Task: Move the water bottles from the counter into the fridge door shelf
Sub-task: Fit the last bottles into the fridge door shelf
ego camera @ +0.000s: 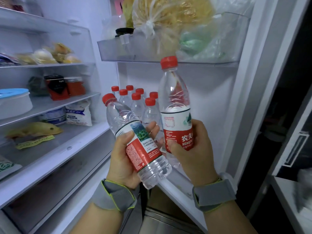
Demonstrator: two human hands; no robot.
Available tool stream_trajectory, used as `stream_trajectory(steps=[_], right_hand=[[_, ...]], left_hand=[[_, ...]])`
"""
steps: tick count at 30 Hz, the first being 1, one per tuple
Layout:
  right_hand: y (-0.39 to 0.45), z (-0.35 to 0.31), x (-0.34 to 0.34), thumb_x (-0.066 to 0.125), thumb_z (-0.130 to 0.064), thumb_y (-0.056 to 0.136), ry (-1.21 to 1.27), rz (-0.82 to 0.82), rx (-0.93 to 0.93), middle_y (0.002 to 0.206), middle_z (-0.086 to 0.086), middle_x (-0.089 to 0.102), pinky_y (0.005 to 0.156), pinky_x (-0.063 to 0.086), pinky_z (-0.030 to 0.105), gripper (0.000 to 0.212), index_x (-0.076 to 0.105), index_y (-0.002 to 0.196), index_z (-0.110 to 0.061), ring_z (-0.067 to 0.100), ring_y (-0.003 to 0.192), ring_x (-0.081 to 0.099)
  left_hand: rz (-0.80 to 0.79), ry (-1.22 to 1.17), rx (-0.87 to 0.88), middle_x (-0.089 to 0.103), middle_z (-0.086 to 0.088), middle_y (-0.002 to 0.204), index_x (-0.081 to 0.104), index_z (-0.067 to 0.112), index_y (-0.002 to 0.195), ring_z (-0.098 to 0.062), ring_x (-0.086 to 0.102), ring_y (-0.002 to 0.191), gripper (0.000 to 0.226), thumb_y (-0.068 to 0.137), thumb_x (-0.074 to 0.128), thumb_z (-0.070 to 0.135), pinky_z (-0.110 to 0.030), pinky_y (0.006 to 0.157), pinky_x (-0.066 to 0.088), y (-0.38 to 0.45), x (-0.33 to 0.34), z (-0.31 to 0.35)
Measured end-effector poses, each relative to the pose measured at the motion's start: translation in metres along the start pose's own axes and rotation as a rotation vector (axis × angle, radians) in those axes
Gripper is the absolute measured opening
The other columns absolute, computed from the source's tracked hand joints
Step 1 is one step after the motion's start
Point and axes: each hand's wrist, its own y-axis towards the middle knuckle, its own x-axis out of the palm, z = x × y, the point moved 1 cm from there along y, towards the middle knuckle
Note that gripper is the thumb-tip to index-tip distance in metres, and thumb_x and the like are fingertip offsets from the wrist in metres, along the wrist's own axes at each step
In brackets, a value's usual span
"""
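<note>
Grey wristbands (116,196) sit under two hands, each clenched round a bottle's label: the left hand (123,159) tilts its bottle (135,137), while the right hand (195,152) keeps its bottle (175,115) upright, probably ready to drop straight in. Beyond the grips, seven red-capped bottles (136,105) already crowd the door shelf's left, so free room seems to lie to the right.

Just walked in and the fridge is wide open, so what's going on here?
A person is loading water into the fridge door. The left hand grips a clear plastic water bottle with a red cap and red label, tilted leftward; the right hand holds a second, similar bottle upright. Both are in the air in front of the lower door shelf, where a cluster of red-capped bottles already stands.
</note>
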Motion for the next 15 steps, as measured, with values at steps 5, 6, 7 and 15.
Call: stream_trajectory(steps=[5,6,7,15], right_hand=[[-0.004,-0.005,-0.009,0.079,0.007,0.065,-0.063,0.078,-0.153,0.098,-0.01,0.07,0.075,0.057,0.02,0.064,0.049,0.111,-0.026,0.009,0.091,0.071],[-0.005,-0.004,-0.01,0.08,0.008,0.065,-0.068,0.097,-0.163,0.099,-0.007,0.07,0.076,0.057,0.02,0.065,0.05,0.112,-0.025,0.009,0.092,0.071],[-0.005,-0.003,-0.012,0.08,0.008,0.066,-0.075,0.122,-0.171,0.101,-0.007,0.069,0.076,0.056,0.018,0.065,0.051,0.113,-0.025,0.008,0.093,0.071],[0.008,0.022,-0.025,0.087,-0.013,0.069,-0.361,0.253,-0.202,0.094,-0.002,0.062,0.079,0.057,0.033,0.048,0.051,0.1,-0.023,0.015,0.088,0.065]], left_hand=[[-0.013,0.011,-0.141,0.065,-0.021,0.127,0.072,0.004,0.111,-0.031,0.061,0.115,0.064,0.059,0.083,0.038,-0.052,0.116,0.028,0.003,0.006,-0.018],[-0.004,-0.008,-0.171,0.064,-0.022,0.127,0.067,-0.002,0.119,-0.032,0.061,0.113,0.077,0.056,0.086,0.037,-0.053,0.115,0.027,0.004,0.007,-0.021],[0.002,-0.001,-0.196,0.064,-0.022,0.125,0.063,-0.005,0.124,-0.032,0.062,0.11,0.085,0.054,0.088,0.037,-0.052,0.113,0.028,0.003,0.008,-0.023],[0.047,0.079,-0.216,0.058,-0.024,0.124,0.059,-0.004,0.128,-0.04,0.05,0.111,0.087,0.055,0.088,0.035,-0.056,0.108,0.036,0.003,0.012,-0.036]])
